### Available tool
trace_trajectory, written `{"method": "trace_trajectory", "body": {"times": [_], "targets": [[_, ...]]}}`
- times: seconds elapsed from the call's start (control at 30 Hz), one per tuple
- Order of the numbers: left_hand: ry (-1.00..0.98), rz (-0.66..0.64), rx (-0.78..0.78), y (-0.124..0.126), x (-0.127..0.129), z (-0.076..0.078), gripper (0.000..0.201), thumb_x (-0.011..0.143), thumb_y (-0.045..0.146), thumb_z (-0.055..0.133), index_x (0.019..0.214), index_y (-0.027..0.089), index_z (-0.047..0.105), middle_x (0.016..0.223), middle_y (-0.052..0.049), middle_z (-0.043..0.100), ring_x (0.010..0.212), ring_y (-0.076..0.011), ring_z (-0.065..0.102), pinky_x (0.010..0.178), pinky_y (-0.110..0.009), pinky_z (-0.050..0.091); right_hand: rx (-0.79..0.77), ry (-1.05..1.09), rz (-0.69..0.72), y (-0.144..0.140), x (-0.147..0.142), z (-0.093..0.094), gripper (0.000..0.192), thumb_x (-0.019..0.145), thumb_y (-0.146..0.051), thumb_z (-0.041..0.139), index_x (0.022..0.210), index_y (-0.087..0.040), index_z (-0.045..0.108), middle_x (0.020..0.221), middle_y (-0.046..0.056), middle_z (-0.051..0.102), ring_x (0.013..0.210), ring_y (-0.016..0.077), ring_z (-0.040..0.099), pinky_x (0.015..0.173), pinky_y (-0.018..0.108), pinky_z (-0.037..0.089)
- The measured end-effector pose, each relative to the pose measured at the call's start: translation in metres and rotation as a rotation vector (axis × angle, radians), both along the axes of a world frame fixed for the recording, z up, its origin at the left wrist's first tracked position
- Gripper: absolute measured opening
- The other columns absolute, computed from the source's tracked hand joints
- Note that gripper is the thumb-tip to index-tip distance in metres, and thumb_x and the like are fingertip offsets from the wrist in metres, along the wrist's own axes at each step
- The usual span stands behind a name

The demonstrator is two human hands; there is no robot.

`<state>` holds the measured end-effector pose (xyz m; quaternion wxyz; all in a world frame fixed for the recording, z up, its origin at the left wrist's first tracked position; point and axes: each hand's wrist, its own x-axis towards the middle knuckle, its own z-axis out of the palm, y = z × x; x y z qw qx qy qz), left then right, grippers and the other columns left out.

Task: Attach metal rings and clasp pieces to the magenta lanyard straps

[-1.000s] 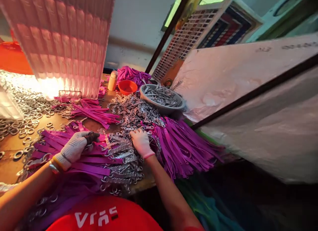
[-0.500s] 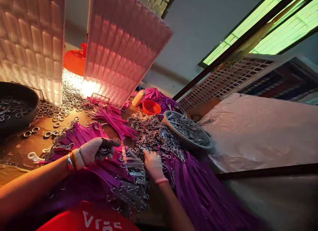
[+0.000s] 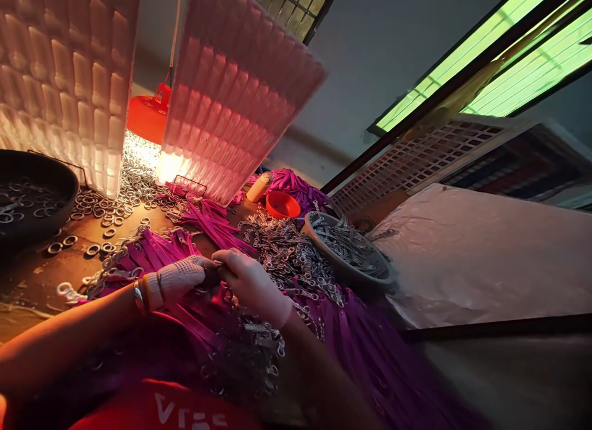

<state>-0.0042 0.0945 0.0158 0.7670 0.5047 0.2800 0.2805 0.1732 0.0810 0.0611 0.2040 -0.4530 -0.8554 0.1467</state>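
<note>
Over glossy purple straps [image 3: 185, 313], knit-gloved hands [image 3: 222, 279]

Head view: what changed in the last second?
The right hand left the metal clasps and came across to meet the left hand, fingers touching over the purple straps. The left hand stayed put, closed on something small. Grey bowl and orange cup unchanged.

Left glove [image 3: 178, 281]: knitted cloth, dotted, rough
Straps [image 3: 152, 251]: purple woven cloth, matt
Clasps [image 3: 287, 254]: shiny metal
Rings [image 3: 106, 211]: glossy metal
Far bowl [image 3: 282, 205]: smooth orange plastic
Table [image 3: 28, 282]: worn wood, dull
</note>
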Motion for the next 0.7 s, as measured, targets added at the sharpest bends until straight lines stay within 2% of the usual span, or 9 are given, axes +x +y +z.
{"method": "trace_trajectory", "body": {"times": [0.07,0.17,0.23,0.33,0.43,0.5,0.6,0.63,0.7], "targets": [[-0.005,0.029,0.034,0.002,-0.002,0.001,0.015,0.071,0.028,0.060,0.063,0.015,0.061,0.051,-0.002,0.053,0.040,-0.0100,0.043,0.038,-0.022,0.032,0.043,0.029,-0.055,0.002,-0.001,-0.008,0.024,0.098,-0.018,0.053,0.118,-0.021,0.065,0.109,0.007,0.072,0.100,0.0199,0.067,0.091,0.033,0.050],[0.025,0.192,0.045,0.001,0.001,0.003,0.013,0.072,0.029,0.059,0.072,0.016,0.061,0.053,-0.001,0.054,0.040,-0.0100,0.044,0.037,-0.021,0.031,0.099,0.066,-0.158,0.001,0.000,-0.022,0.025,0.099,-0.020,0.049,0.120,-0.019,0.063,0.110,0.009,0.071,0.102,0.0215,0.066,0.091,0.033,0.050],[0.062,0.263,0.070,0.000,0.004,0.003,0.013,0.074,0.029,0.060,0.072,0.016,0.059,0.051,0.001,0.053,0.038,-0.0093,0.042,0.036,-0.020,0.031,0.111,0.016,-0.214,-0.001,0.000,-0.025,0.028,0.100,-0.021,0.046,0.123,-0.018,0.062,0.112,0.011,0.070,0.102,0.0223,0.065,0.090,0.033,0.049],[0.068,0.242,0.078,0.006,0.008,0.000,0.014,0.077,0.025,0.061,0.067,0.016,0.057,0.049,0.001,0.052,0.037,-0.0084,0.041,0.036,-0.019,0.030,0.107,-0.141,-0.205,0.002,0.000,-0.016,0.031,0.099,-0.018,0.044,0.123,-0.016,0.062,0.110,0.013,0.068,0.099,0.0219,0.064,0.087,0.031,0.047],[0.042,0.204,-0.052,0.022,0.014,-0.008,0.009,0.077,0.017,0.059,0.068,0.014,0.061,0.048,0.001,0.052,0.035,-0.0081,0.041,0.035,-0.019,0.028,0.050,-0.226,-0.159,0.013,0.010,0.001,0.021,0.093,-0.017,0.049,0.098,-0.018,0.070,0.088,0.005,0.071,0.082,0.0174,0.062,0.077,0.027,0.042],[0.039,0.205,-0.132,0.033,0.021,-0.013,0.009,0.078,0.014,0.056,0.073,0.013,0.063,0.051,-0.001,0.056,0.036,-0.0088,0.046,0.036,-0.019,0.030,-0.079,-0.201,-0.148,0.019,0.020,0.009,0.024,0.093,-0.021,0.049,0.078,-0.018,0.068,0.071,0.000,0.066,0.068,0.0136,0.056,0.067,0.024,0.037],[0.026,0.197,-0.229,0.046,0.033,-0.012,0.009,0.081,0.014,0.055,0.079,0.013,0.064,0.058,-0.002,0.060,0.040,-0.0095,0.052,0.036,-0.017,0.032,-0.276,-0.137,-0.112,0.022,0.035,0.010,0.037,0.096,-0.031,0.044,0.067,-0.018,0.061,0.062,-0.002,0.059,0.060,0.0110,0.049,0.059,0.024,0.030],[0.018,0.180,-0.269,0.050,0.037,-0.010,0.007,0.082,0.015,0.057,0.080,0.013,0.063,0.058,-0.002,0.060,0.040,-0.0093,0.052,0.035,-0.016,0.030,-0.258,-0.140,-0.136,0.021,0.039,0.008,0.037,0.097,-0.034,0.045,0.067,-0.019,0.060,0.061,-0.002,0.058,0.060,0.0112,0.047,0.058,0.024,0.029],[-0.026,0.131,-0.354,0.062,0.044,-0.003,0.008,0.084,0.017,0.061,0.079,0.011,0.063,0.057,-0.001,0.058,0.040,-0.0086,0.051,0.033,-0.015,0.026,-0.108,-0.144,-0.258,0.020,0.048,0.003,0.034,0.096,-0.041,0.049,0.071,-0.019,0.059,0.063,-0.001,0.057,0.061,0.0123,0.045,0.060,0.026,0.027]]}}
